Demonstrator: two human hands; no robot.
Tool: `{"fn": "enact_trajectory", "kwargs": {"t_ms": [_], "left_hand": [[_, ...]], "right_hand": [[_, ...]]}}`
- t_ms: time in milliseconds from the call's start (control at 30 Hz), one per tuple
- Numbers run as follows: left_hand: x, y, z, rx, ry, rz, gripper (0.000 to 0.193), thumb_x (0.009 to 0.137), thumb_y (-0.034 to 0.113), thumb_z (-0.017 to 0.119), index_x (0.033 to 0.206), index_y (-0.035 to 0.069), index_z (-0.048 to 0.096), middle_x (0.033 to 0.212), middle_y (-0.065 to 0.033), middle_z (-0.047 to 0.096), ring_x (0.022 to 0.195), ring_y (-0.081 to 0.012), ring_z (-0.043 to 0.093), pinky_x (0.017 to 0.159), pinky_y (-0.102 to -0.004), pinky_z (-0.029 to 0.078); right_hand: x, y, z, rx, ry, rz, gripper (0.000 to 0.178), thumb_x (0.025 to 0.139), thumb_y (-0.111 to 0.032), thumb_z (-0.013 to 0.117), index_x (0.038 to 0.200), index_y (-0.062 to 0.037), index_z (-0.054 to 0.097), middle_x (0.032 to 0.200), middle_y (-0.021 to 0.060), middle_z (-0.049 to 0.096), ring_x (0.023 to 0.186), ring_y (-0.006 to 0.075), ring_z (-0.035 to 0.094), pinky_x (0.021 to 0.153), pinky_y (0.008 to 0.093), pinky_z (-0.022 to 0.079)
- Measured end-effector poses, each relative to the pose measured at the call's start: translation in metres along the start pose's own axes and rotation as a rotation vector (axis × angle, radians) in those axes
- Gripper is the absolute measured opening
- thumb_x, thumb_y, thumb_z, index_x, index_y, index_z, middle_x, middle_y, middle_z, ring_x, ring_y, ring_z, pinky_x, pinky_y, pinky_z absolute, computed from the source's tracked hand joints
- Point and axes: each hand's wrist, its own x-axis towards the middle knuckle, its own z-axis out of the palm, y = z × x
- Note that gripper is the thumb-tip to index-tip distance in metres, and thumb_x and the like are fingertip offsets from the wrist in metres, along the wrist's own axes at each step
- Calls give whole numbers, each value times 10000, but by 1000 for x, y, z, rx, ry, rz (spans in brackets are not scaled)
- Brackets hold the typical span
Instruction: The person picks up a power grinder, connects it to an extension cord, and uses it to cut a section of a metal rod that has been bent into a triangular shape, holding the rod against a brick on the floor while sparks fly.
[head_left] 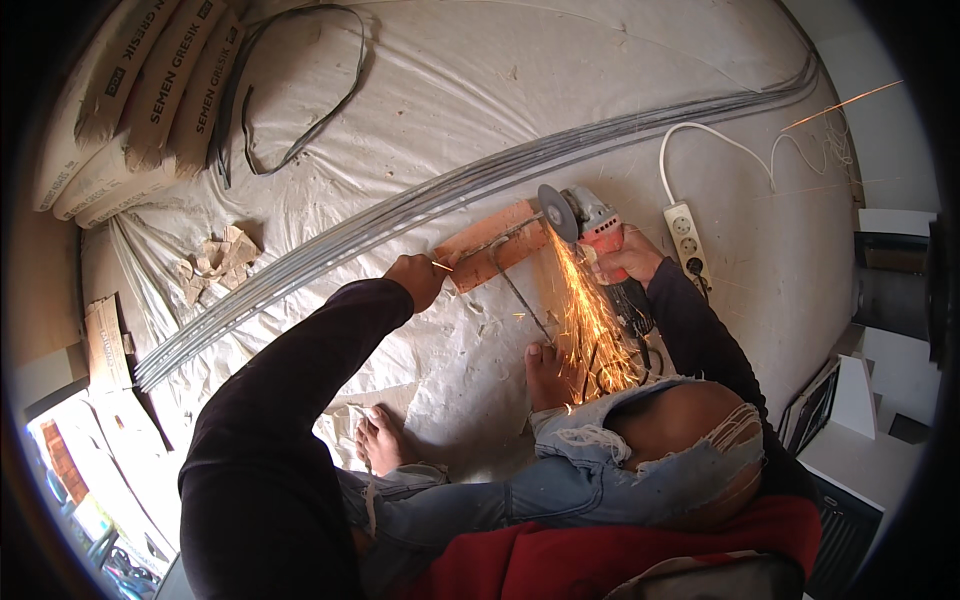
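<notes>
My right hand [632, 258] is closed round the red and grey body of an angle grinder [602, 232]. Its round disc [558, 212] meets a thin steel rod at the right end of a reddish-brown block [478, 262]. A stream of orange sparks [590, 320] sprays from there down toward my bare right foot [548, 376]. My left hand [418, 280] is a fist at the block's left end, gripping the rod [505, 238] that lies across the block. Another thin rod piece [525, 302] slants from the block toward that foot.
Long steel bars [400, 208] lie bundled beyond the block on a pale sheet. A white power strip [687, 235] with a plug and cable sits right of the grinder. Paper cement sacks [165, 110], a dark strap loop [318, 128] and cardboard scraps [228, 256] are at the left.
</notes>
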Motion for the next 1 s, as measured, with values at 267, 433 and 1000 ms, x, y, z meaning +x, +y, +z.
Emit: {"fn": "enact_trajectory", "kwargs": {"t_ms": [267, 433, 1000], "left_hand": [[4, -9, 6, 64, -12, 52, 771, 970, 564, 205, 931, -70, 642, 931, -299, 628, 980, -451, 577, 890, -472, 448], [2, -3, 1, 55, -35, 42, 772, 971, 562, 200, 934, -71, 640, 930, -296, 627, 977, -448, 577, 891, -472, 446], [-3, -1, -3, 56, -34, 42, 780, 977, 552, 173, 913, -73, 635, 923, -290, 629, 961, -447, 582, 883, -466, 451]], "right_hand": [[3, -2, 1, -31, -25, -25, 489, 662, 25, 714, 1126, -7, 564, 973, 55, 627, 844, 142, 609, 768, 302, 483], [3, 2, -1, -34, -17, -2, 509, 650, 31, 717, 1130, -8, 552, 962, 61, 619, 825, 145, 602, 755, 305, 479], [1, -5, 7, 3, -10, 24, 498, 644, 41, 720, 1119, -6, 575, 1002, 62, 630, 910, 153, 611, 814, 308, 481]]}}
